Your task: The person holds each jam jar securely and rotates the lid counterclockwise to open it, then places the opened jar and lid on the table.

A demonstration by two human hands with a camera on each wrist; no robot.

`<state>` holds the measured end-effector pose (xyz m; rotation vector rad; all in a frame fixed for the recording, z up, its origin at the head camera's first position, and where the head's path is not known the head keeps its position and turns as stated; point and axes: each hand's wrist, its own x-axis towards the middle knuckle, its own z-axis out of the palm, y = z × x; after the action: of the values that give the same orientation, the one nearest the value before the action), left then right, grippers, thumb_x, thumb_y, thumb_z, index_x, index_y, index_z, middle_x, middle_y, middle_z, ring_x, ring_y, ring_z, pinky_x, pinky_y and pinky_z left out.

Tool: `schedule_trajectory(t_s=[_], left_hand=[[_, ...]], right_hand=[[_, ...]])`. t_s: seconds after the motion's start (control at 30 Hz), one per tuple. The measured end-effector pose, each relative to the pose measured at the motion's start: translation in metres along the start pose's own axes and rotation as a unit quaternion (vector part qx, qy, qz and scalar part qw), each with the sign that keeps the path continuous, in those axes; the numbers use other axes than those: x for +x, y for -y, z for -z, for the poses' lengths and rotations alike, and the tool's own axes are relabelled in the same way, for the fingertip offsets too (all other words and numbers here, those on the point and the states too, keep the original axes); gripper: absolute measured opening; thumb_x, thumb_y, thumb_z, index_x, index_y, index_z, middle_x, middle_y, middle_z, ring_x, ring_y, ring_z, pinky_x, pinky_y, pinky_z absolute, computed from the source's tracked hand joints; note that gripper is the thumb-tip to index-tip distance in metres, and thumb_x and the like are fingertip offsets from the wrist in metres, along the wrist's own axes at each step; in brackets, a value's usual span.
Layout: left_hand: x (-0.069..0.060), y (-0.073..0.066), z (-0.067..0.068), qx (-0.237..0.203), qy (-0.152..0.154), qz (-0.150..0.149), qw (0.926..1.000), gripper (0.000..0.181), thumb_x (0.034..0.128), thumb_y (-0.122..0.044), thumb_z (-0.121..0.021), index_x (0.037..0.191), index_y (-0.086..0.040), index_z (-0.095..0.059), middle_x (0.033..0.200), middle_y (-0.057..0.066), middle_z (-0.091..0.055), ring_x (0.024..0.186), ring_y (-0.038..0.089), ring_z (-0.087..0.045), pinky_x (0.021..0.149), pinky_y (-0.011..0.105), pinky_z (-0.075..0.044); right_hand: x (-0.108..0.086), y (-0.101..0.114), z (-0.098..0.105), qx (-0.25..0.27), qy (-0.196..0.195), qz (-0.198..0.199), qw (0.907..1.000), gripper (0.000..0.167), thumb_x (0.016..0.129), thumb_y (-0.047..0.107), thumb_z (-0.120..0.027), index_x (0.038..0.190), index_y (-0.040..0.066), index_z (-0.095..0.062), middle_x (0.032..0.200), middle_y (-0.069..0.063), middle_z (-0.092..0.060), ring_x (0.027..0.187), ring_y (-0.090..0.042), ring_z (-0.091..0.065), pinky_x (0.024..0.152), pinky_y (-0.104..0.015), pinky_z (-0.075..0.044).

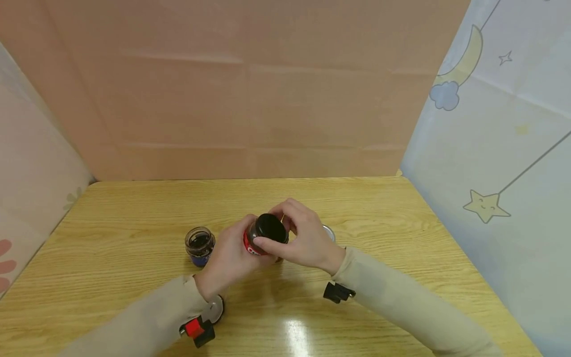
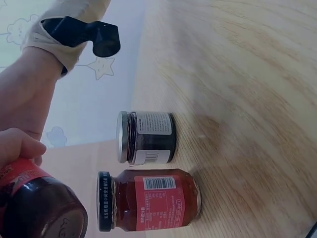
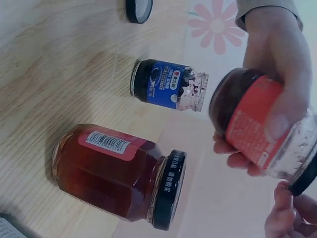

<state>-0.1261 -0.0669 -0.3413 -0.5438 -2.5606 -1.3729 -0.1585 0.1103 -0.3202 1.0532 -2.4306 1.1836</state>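
Observation:
My left hand grips a red-labelled jam jar around its side, tilted above the table. Its black lid sits on the mouth, pinched at the rim between the thumb and fingers of my right hand. In the right wrist view, dark jam fills the bottom of this jar and smears the glass near the lid. To the left stands a lidless jar with a blue label, dark jam inside. Below it in the head view a loose lid lies partly behind the left sleeve.
An upright jar of reddish jam with a black lid stands on the table, mostly hidden by my hands in the head view. Beside it is a smaller dark jar with a silver lid. Walls bound the wooden table behind and on both sides.

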Motion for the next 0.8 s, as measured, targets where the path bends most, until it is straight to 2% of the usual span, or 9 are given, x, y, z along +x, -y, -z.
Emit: schedule_trajectory(t_s=[0.17,0.33,0.53,0.67,0.8], left_hand=[[0.000,0.001,0.001,0.012,0.001,-0.004,0.9999,0.043,0.0697,-0.017,-0.084,0.107,-0.012,-0.063,0.095,0.000,-0.068,0.082,0.011,-0.065,0.070,0.026,-0.053],[0.001,0.000,0.003,0.027,0.000,-0.006,0.9996,0.045,0.0682,-0.019,-0.084,0.108,-0.011,-0.063,0.095,0.001,-0.069,0.081,0.011,-0.065,0.068,0.025,-0.053],[0.002,0.002,0.005,0.033,0.006,-0.001,0.9994,0.048,0.0678,-0.020,-0.086,0.108,-0.011,-0.063,0.097,0.001,-0.070,0.085,0.013,-0.066,0.073,0.030,-0.054],[0.002,0.005,0.007,0.040,0.007,-0.008,0.9991,0.050,0.0682,-0.017,-0.086,0.112,-0.009,-0.062,0.099,0.003,-0.070,0.088,0.015,-0.067,0.076,0.033,-0.054],[0.002,0.007,0.008,0.042,0.013,-0.007,0.9990,0.050,0.0692,-0.015,-0.084,0.113,-0.008,-0.062,0.099,0.003,-0.069,0.089,0.016,-0.066,0.076,0.033,-0.054]], right_hand=[[0.000,0.002,0.004,0.005,0.021,-0.003,0.9998,0.039,0.074,0.035,-0.080,0.105,0.015,-0.066,0.092,0.009,-0.057,0.075,-0.008,-0.048,0.063,-0.024,-0.044],[0.003,0.002,0.009,-0.003,0.044,0.011,0.9990,0.045,0.075,0.035,-0.080,0.112,0.013,-0.066,0.094,0.007,-0.058,0.079,-0.009,-0.049,0.067,-0.024,-0.044],[0.006,0.000,0.015,0.002,0.070,0.045,0.9965,0.056,0.074,0.030,-0.082,0.123,0.009,-0.063,0.107,0.004,-0.062,0.090,-0.006,-0.053,0.074,-0.023,-0.047],[0.007,-0.002,0.018,0.007,0.090,0.074,0.9932,0.060,0.075,0.027,-0.082,0.127,0.008,-0.060,0.115,0.001,-0.063,0.100,-0.008,-0.056,0.076,-0.028,-0.051],[0.008,-0.002,0.020,0.010,0.115,0.079,0.9902,0.062,0.076,0.026,-0.081,0.131,0.008,-0.057,0.122,-0.001,-0.061,0.106,-0.010,-0.056,0.081,-0.032,-0.052]])
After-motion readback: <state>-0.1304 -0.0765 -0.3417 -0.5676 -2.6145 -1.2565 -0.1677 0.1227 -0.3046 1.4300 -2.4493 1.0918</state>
